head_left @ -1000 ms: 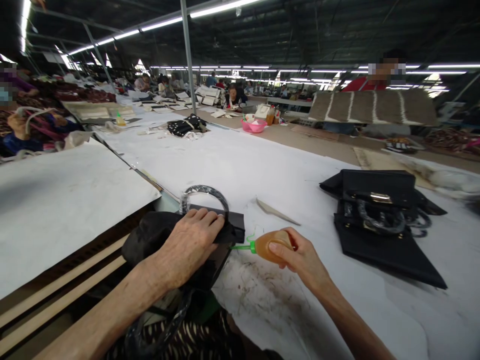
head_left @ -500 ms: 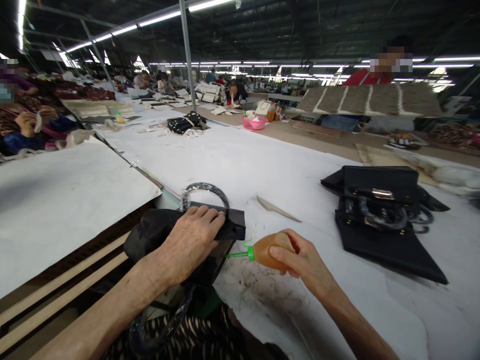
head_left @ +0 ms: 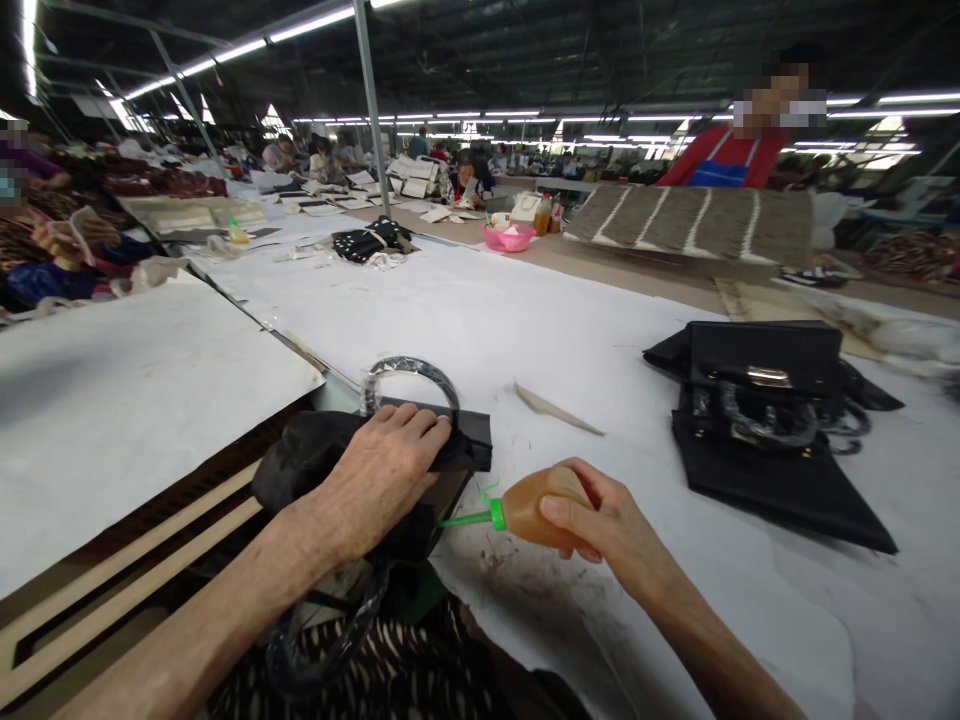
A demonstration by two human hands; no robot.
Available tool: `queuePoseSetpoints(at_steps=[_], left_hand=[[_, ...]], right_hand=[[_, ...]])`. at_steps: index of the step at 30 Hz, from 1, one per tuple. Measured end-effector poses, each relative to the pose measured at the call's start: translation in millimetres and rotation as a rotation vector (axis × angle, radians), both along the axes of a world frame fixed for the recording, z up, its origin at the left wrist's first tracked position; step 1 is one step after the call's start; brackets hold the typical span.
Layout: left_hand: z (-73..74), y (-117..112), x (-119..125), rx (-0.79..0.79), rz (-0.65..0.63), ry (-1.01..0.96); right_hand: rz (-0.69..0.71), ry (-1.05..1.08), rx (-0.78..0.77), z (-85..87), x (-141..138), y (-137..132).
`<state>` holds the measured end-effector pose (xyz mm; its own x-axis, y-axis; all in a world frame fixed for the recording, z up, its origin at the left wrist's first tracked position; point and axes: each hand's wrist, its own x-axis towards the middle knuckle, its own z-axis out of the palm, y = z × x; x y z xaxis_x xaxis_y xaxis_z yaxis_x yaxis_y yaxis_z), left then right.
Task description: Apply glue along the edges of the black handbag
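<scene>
My left hand [head_left: 394,455] presses down on a black handbag [head_left: 300,455], its fingers wrapped over the upper edge. From that edge rises a round handle [head_left: 412,366] in clear plastic wrap; another wrapped handle [head_left: 300,675] hangs near my lap. In my right hand [head_left: 611,515] is a squeeze bottle [head_left: 529,508] of amber liquid, gripped between thumb and fingers and tipped nearly level. Its thin green nozzle points left, the tip at the side of the bag under my left hand. Whether it touches is hard to see.
A pale pointed blade-like strip [head_left: 559,412] lies on the white-covered table [head_left: 480,320]. To the right rest black bag pieces [head_left: 765,360] with handles. Farther back are a pink bowl [head_left: 508,240] and a co-worker with a striped panel [head_left: 682,222]. Wooden slats [head_left: 142,570] border a gap at left.
The bottle has shifted slightly left, its nozzle tip moving left and down along the bag's side. My left hand stays in place. The co-worker's striped panel has moved left and lower.
</scene>
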<state>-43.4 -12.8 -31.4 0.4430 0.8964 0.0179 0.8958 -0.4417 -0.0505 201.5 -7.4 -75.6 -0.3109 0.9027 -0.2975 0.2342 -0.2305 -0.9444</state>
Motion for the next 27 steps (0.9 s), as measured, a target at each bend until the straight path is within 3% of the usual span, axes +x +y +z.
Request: queuePoseSetpoints(at_steps=[17, 27], left_hand=[[-4.0, 2.6, -0.3, -0.004, 0.000, 0.026], [-0.9, 1.6, 0.3, -0.008, 0.004, 0.025]], right_hand=[[0.028, 0.081, -0.047, -0.3, 1.8, -19.2], [-0.049, 0.038, -0.061, -10.7, 4.6, -19.4]])
